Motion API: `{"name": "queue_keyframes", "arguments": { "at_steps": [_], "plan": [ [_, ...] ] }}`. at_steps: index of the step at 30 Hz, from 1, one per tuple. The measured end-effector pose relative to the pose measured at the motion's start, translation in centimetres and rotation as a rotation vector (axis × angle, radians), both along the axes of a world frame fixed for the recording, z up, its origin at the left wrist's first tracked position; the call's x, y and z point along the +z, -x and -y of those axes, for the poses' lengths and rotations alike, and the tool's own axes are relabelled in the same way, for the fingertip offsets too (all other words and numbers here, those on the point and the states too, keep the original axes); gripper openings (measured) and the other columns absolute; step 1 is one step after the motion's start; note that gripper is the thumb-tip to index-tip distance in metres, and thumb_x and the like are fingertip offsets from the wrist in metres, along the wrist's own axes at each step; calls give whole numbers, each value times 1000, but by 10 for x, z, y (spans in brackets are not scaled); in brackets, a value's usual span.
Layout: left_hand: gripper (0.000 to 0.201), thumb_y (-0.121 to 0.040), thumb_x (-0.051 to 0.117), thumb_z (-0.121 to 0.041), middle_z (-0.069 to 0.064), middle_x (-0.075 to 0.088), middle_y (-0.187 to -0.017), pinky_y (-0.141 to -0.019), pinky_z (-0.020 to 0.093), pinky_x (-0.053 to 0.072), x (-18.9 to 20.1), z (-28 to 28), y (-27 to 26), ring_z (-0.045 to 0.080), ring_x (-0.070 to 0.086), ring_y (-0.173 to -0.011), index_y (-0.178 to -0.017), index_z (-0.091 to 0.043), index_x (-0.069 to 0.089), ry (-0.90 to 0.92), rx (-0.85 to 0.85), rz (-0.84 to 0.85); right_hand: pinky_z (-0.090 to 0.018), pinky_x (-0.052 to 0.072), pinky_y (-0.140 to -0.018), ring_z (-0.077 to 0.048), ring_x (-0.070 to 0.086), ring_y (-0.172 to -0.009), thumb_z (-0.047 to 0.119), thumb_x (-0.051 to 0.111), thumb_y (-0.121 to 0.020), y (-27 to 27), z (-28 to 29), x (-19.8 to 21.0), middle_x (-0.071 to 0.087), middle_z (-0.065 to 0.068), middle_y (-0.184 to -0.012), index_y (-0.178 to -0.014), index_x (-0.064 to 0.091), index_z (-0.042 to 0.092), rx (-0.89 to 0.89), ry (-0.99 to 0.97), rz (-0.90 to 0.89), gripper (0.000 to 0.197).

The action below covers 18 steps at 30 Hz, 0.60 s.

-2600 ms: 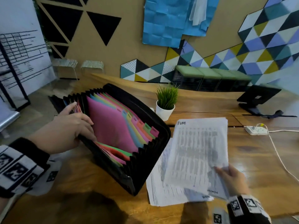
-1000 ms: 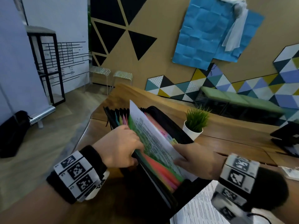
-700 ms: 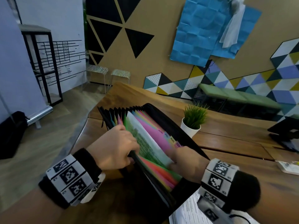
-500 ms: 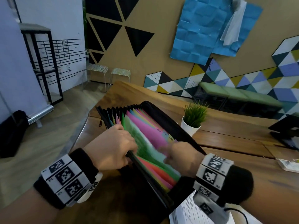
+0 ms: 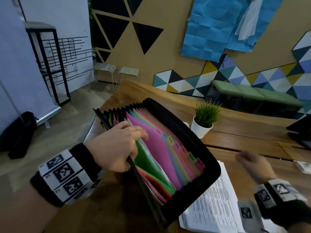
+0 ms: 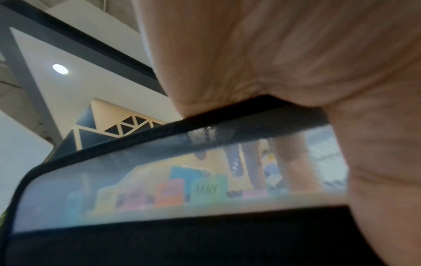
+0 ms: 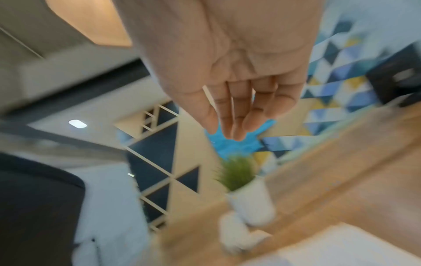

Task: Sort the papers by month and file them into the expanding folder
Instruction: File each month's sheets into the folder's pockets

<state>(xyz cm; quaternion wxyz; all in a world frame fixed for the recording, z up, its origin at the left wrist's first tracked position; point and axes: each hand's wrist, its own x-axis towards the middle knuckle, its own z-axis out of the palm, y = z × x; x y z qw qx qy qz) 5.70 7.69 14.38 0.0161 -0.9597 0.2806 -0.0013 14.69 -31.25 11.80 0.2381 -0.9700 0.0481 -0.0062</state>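
Left hand (image 5: pixel 116 147) grips expanding folder (image 5: pixel 208 167) rim, fingers curled over front dividers w/ June pocket just beyond fingertips; right hand (image 5: pixel 252 167) slack & empty above papers (image 5: pixel 210 207); grip slips → pockets shut, next sheet misfiled.

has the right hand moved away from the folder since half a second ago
Yes. The right hand has left the folder and now hangs empty over the table to its right, nearer the plant side, above the papers.

Office lounge; patterned wall (image 5: pixel 252 78), benches (image 5: pixel 252 94)
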Motion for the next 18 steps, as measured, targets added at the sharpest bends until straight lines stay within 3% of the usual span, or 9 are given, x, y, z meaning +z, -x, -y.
{"name": "queue_keyframes", "arguments": {
  "at_steps": [1, 3, 6, 8, 9, 12, 13, 16, 18],
  "plan": [
    [15, -70, 61, -41, -15, 26, -152, -117, 48, 5, 3, 2, -1, 10, 9, -145, -74, -32, 73, -77, -2, -31, -32, 42, -77, -28, 61, -94, 26, 62, -86, 1, 16, -27, 66, -16, -106, -104, 63, 11, -50, 73, -158, 24],
    [18, -76, 59, -36, -18, -12, -157, -116, 51, -14, 8, 4, 0, 7, -27, -140, -85, -31, 73, -204, 5, -129, -30, 42, -80, -26, 59, -104, 57, 65, -72, 12, 36, -78, 62, -13, -118, -118, 57, 8, -62, 189, -407, 67],
    [18, -80, 58, -31, -23, -30, -147, -114, 51, -18, 9, 5, 0, 6, -40, -131, -92, -30, 72, -252, 12, -212, -33, 41, -94, -26, 53, -114, 82, 64, -38, 32, 50, -133, 53, -13, -130, -129, 45, 6, -123, 157, -535, 120],
    [22, -83, 55, -29, -24, -30, -144, -115, 48, -19, 9, 7, 0, 6, -41, -129, -97, -30, 72, -300, -8, -242, -37, 40, -100, -28, 49, -118, 96, 45, -8, 41, 50, -158, 49, -14, -131, -131, 41, 6, -136, 198, -595, 152],
    [24, -83, 54, -28, -24, -28, -146, -115, 46, -20, 8, 7, -2, 6, -41, -129, -99, -30, 72, -326, -28, -247, -39, 38, -102, -28, 46, -120, 96, 42, -9, 45, 42, -156, 46, -13, -133, -132, 39, 9, -134, 231, -598, 151],
    [25, -84, 53, -28, -28, -32, -142, -115, 46, -20, 5, 10, -3, 4, -46, -126, -100, -29, 71, -352, -62, -257, -40, 28, -109, -28, 31, -131, 81, 59, -52, 53, 31, -152, 32, -10, -143, -140, 24, 21, -200, 285, -600, 112],
    [24, -85, 52, -28, -28, -35, -138, -115, 47, -19, 4, 12, -3, 3, -48, -124, -100, -29, 71, -354, -75, -267, -41, 25, -109, -29, 27, -133, 82, 60, -50, 54, 31, -152, 29, -10, -145, -141, 22, 23, -225, 281, -617, 116],
    [23, -85, 52, -29, -24, -26, -145, -117, 48, -15, 2, 16, -3, 10, -36, -136, -97, -28, 72, -339, -115, -276, -44, 24, -108, -30, 28, -132, 96, 44, -10, 39, 58, -188, 31, -9, -146, -142, 23, 23, -261, 283, -656, 152],
    [22, -81, 54, -34, -22, -12, -155, -119, 48, -8, -1, 14, -3, 11, -25, -142, -92, -29, 73, -272, -148, -211, -45, 26, -107, -31, 31, -130, 96, 44, -8, 35, 64, -202, 32, -8, -145, -142, 24, 23, -268, 266, -645, 154]
  ]
}}
